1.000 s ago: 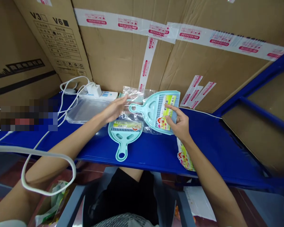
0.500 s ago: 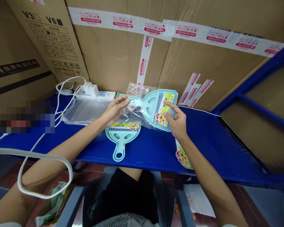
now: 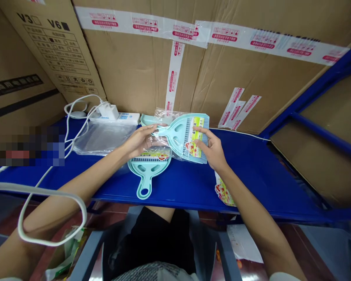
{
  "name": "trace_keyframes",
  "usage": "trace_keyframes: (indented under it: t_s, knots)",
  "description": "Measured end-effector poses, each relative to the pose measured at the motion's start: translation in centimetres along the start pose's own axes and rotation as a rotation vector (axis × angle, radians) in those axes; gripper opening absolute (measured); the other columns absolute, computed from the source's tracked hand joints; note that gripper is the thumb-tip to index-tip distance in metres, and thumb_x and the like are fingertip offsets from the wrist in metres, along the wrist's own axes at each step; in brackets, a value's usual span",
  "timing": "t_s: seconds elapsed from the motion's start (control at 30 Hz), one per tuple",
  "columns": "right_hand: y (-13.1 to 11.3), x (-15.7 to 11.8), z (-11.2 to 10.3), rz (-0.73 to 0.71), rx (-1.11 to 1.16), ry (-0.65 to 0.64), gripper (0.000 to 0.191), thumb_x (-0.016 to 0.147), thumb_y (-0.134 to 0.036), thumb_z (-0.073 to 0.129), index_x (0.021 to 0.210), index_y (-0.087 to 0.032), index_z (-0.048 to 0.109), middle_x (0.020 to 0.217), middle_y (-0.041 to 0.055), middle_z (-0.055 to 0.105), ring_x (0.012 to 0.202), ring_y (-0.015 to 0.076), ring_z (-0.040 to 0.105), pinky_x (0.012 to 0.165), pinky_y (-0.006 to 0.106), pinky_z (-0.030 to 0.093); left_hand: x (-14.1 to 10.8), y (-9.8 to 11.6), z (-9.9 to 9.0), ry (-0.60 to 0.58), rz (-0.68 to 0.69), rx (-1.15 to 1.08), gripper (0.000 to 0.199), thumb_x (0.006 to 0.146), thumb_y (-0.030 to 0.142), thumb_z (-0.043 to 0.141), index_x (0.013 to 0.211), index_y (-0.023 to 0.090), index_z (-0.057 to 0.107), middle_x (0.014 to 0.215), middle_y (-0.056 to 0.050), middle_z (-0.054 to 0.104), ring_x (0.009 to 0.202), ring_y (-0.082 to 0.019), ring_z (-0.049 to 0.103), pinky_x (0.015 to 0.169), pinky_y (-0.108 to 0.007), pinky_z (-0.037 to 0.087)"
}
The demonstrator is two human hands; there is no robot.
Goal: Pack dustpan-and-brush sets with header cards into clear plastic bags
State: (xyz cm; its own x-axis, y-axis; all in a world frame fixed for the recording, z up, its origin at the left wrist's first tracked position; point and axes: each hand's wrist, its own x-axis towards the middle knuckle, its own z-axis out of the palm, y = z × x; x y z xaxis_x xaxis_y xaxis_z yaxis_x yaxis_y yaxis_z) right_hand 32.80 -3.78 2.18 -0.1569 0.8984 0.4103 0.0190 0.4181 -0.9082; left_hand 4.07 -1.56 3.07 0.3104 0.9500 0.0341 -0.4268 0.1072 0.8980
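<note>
A light blue dustpan with a brush and a printed card [image 3: 178, 136] is held over the blue table, partly inside a clear plastic bag. My left hand [image 3: 142, 141] is closed round its handle end and the bag film. At the wide end, my right hand [image 3: 212, 148] grips the dustpan's edge, fingertips on the card. Below my left hand lies a second dustpan set [image 3: 146, 171], handle towards the table's front edge. Part of another light blue piece [image 3: 146, 119] shows behind my left hand. Printed cards [image 3: 224, 191] lie beneath my right forearm.
Flat clear bags [image 3: 105, 137] lie at the left, beside a white power strip [image 3: 129, 118] with plugs. White cables cross the left side and hang over my left forearm. Large cardboard boxes [image 3: 140, 70] stand behind the blue table [image 3: 187, 183]. A blue metal frame [image 3: 324, 134] is at the right.
The held dustpan has moved slightly left, and its handle end sits deeper in my left hand. My right hand has moved left with it. The view has shifted a little.
</note>
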Motion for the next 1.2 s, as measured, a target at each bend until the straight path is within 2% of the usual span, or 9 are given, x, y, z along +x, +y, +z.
trace_keyframes:
  t_s: [0.17, 0.33, 0.43, 0.6, 0.77, 0.9, 1.07, 1.2]
  knots:
    - [-0.2, 0.3, -0.2, 0.085, 0.029, -0.067, 0.047, 0.087, -0.038, 0.086, 0.133, -0.033, 0.077, 0.145, 0.0021, 0.073, 0.132, 0.0328, 0.069, 0.114, 0.055, 0.061, 0.1, -0.6, 0.0, 0.03, 0.007, -0.013, 0.03, 0.104, 0.019, 0.061, 0.123, 0.006, 0.08, 0.115, -0.019, 0.082, 0.094, -0.03, 0.084, 0.089, -0.045, 0.072]
    - [-0.8, 0.3, -0.6, 0.159, 0.081, -0.159, 0.071, 0.081, -0.034, 0.092, 0.149, -0.038, 0.068, 0.152, 0.0015, 0.069, 0.138, 0.0324, 0.065, 0.119, 0.055, 0.058, 0.0, -0.3, 0.2, 0.101, 0.018, -0.003, 0.031, 0.102, 0.019, 0.063, 0.123, 0.005, 0.08, 0.107, -0.018, 0.082, 0.087, -0.028, 0.083, 0.083, -0.044, 0.073]
    - [-1.1, 0.3, -0.9, 0.201, 0.08, -0.214, 0.081, 0.079, -0.033, 0.094, 0.154, -0.038, 0.065, 0.155, 0.0022, 0.067, 0.138, 0.0327, 0.066, 0.122, 0.057, 0.056, -0.2, -0.1, 0.4, 0.094, 0.029, 0.012, 0.03, 0.102, 0.019, 0.063, 0.122, 0.004, 0.081, 0.109, -0.018, 0.081, 0.087, -0.028, 0.083, 0.081, -0.043, 0.073]
    - [-1.2, 0.3, -1.0, 0.189, 0.022, -0.196, 0.088, 0.082, -0.041, 0.094, 0.162, -0.037, 0.058, 0.161, 0.003, 0.063, 0.141, 0.0341, 0.064, 0.126, 0.059, 0.052, -0.4, -0.2, 0.6, 0.041, 0.052, 0.023, 0.031, 0.104, 0.02, 0.061, 0.122, 0.005, 0.081, 0.109, -0.017, 0.082, 0.084, -0.027, 0.083, 0.082, -0.044, 0.073]
    - [-1.1, 0.2, -1.1, 0.145, -0.063, -0.26, 0.102, 0.081, -0.043, 0.094, 0.17, -0.039, 0.045, 0.173, 0.002, 0.05, 0.151, 0.0378, 0.055, 0.129, 0.061, 0.047, -0.3, -0.4, 0.4, 0.049, 0.058, 0.014, 0.029, 0.103, 0.02, 0.063, 0.12, 0.006, 0.081, 0.105, -0.017, 0.081, 0.083, -0.026, 0.082, 0.084, -0.045, 0.073]
    - [-1.0, 0.3, -1.5, 0.107, -0.196, -0.272, 0.108, 0.082, -0.047, 0.093, 0.174, -0.039, 0.036, 0.175, 0.0021, 0.046, 0.16, 0.0413, 0.044, 0.134, 0.066, 0.035, -0.2, -0.5, 0.2, 0.03, 0.067, 0.016, 0.028, 0.103, 0.023, 0.065, 0.12, 0.008, 0.082, 0.1, -0.014, 0.08, 0.085, -0.026, 0.082, 0.085, -0.045, 0.073]
    - [-0.7, 0.5, -1.9, 0.061, -0.331, -0.262, 0.126, 0.075, -0.048, 0.098, 0.177, -0.039, 0.025, 0.18, 0.0036, 0.038, 0.167, 0.0408, 0.032, 0.139, 0.064, 0.02, -0.3, -0.6, 0.3, 0.0, 0.077, 0.045, 0.029, 0.103, 0.024, 0.066, 0.121, 0.009, 0.083, 0.098, -0.013, 0.078, 0.081, -0.024, 0.081, 0.075, -0.037, 0.073]
    - [-0.5, 0.6, -2.2, 0.071, -0.301, -0.305, 0.128, 0.074, -0.046, 0.097, 0.177, -0.041, 0.021, 0.182, 0.0026, 0.033, 0.166, 0.0409, 0.034, 0.138, 0.063, 0.025, -0.4, -0.5, 0.4, 0.001, 0.088, 0.037, 0.028, 0.102, 0.024, 0.067, 0.12, 0.008, 0.082, 0.1, -0.014, 0.078, 0.079, -0.022, 0.079, 0.073, -0.036, 0.073]
